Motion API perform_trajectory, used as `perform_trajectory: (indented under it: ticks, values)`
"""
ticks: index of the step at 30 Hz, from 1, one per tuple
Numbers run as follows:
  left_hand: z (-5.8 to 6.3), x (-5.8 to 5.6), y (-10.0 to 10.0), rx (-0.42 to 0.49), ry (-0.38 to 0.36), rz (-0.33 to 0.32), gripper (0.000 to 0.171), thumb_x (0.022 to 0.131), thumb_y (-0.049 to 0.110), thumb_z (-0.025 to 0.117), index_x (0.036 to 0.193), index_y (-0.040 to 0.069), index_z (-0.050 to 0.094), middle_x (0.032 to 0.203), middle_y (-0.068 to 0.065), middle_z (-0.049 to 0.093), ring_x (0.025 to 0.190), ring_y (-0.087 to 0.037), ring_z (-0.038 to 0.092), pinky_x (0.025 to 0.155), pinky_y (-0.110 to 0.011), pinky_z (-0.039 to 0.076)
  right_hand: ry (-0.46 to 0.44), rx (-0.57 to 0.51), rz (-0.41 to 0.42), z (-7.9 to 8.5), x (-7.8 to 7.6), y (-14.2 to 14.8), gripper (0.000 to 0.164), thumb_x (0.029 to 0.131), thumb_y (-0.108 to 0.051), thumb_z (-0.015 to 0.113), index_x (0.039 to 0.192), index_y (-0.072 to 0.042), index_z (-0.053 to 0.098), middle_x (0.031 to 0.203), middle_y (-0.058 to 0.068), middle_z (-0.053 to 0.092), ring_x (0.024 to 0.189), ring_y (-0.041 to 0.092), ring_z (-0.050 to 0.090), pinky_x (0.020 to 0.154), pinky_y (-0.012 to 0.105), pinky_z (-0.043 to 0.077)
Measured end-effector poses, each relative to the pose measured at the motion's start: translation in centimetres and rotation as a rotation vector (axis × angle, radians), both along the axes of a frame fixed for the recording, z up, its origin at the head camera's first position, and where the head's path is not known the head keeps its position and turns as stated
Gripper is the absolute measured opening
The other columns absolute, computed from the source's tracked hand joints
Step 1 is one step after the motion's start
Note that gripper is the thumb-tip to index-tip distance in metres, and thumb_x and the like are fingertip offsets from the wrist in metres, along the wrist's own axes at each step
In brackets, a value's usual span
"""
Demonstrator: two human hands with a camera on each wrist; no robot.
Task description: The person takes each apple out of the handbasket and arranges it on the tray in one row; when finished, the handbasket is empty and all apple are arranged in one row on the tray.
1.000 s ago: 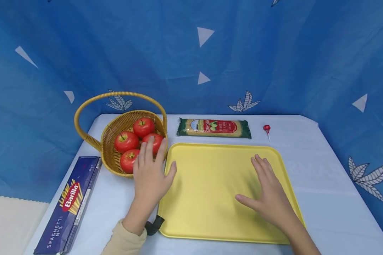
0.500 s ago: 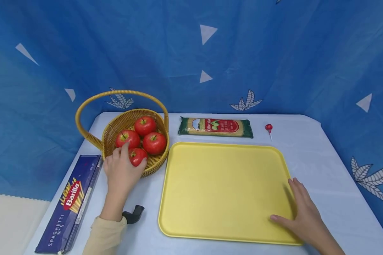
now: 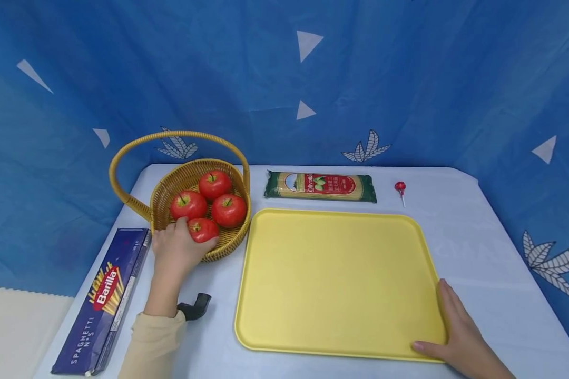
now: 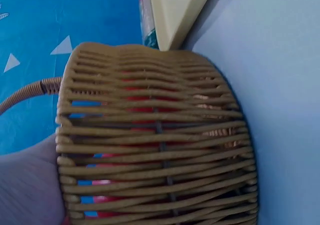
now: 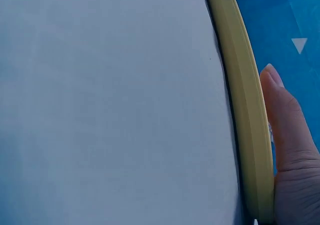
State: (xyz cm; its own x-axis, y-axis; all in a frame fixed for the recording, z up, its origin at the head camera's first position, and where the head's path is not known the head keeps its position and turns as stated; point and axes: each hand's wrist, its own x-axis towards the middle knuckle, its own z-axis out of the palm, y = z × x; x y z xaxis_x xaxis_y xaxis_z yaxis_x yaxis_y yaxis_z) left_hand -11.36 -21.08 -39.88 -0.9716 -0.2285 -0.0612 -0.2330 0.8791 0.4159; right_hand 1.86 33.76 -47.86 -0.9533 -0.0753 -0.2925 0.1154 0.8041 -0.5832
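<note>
Altogether four apples (image 3: pixel 229 210), one basket (image 3: pixel 185 178).

Soft, even light washes the tabletop (image 3: pixel 474 247) in the head view, tiny glints popping on the apples (image 3: pixel 229 211), while both wrist views run dimmer and bluer, the basket (image 4: pixel 200 146) slightly blurred.

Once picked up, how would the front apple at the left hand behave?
Being round, the front apple would probably roll if set on the flat yellow tray. Its smooth, shiny skin might feel slightly slippery to the left hand.
</note>
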Motion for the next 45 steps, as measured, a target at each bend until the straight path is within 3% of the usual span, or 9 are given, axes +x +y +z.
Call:
perform_trajectory:
  ticks: [11,23,27,34,40,45]
  values:
    - [0.3,-0.1,-0.3,0.024,-0.067,0.002,0.097,0.076,0.05,0.077,0.138,-0.013,0.038,0.133,-0.039,0.052,0.127,-0.055,0.044,0.116,-0.07,0.001,-0.023,-0.027,0.023,-0.5,0.7,0.9,0.135,0.078,-0.044,0.081,0.153,-0.017,-0.027,0.162,0.025,-0.021,0.146,0.051,-0.02,0.106,0.079,-0.008]
    - [-0.5,0.1,-0.2,0.079,0.025,0.057,0.089,0.074,0.043,0.077,0.136,-0.01,0.041,0.128,-0.035,0.055,0.123,-0.052,0.046,0.116,-0.069,-0.001,-0.151,-0.055,-0.023,-0.6,0.5,1.2,0.142,0.072,-0.047,0.085,0.152,-0.021,-0.03,0.161,0.023,-0.025,0.145,0.054,-0.018,0.103,0.082,0.001]
    - [-0.7,0.2,0.0,0.096,0.086,0.07,0.087,0.073,0.039,0.078,0.136,-0.009,0.042,0.126,-0.035,0.055,0.122,-0.052,0.046,0.116,-0.069,-0.003,-0.134,-0.063,-0.012,-0.7,0.7,1.3,0.141,0.073,-0.044,0.085,0.152,-0.021,-0.03,0.161,0.023,-0.024,0.145,0.054,-0.018,0.103,0.082,0.0]
    - [-0.7,1.0,0.5,0.06,0.273,0.107,0.086,0.072,0.04,0.08,0.136,-0.005,0.045,0.126,-0.034,0.056,0.123,-0.05,0.048,0.12,-0.065,-0.003,-0.127,-0.068,-0.013,-0.8,0.7,1.3,0.141,0.072,-0.043,0.085,0.152,-0.021,-0.029,0.161,0.024,-0.023,0.145,0.054,-0.018,0.102,0.082,-0.001]
    - [1.4,2.3,2.1,0.043,0.405,0.103,0.086,0.069,0.041,0.081,0.138,0.003,0.047,0.128,-0.028,0.056,0.123,-0.044,0.048,0.12,-0.063,0.009,-0.086,-0.072,0.0,-0.8,0.9,1.2,0.14,0.073,-0.042,0.085,0.152,-0.022,-0.028,0.162,0.022,-0.023,0.146,0.053,-0.019,0.103,0.081,-0.005]
    - [3.6,3.6,5.0,0.057,0.509,0.0,0.084,0.065,0.041,0.085,0.133,0.007,0.051,0.123,-0.022,0.06,0.119,-0.038,0.052,0.114,-0.064,0.024,-0.048,-0.08,0.016,-0.9,1.1,1.3,0.139,0.074,-0.041,0.085,0.153,-0.022,-0.028,0.162,0.022,-0.023,0.146,0.052,-0.019,0.105,0.079,-0.011]
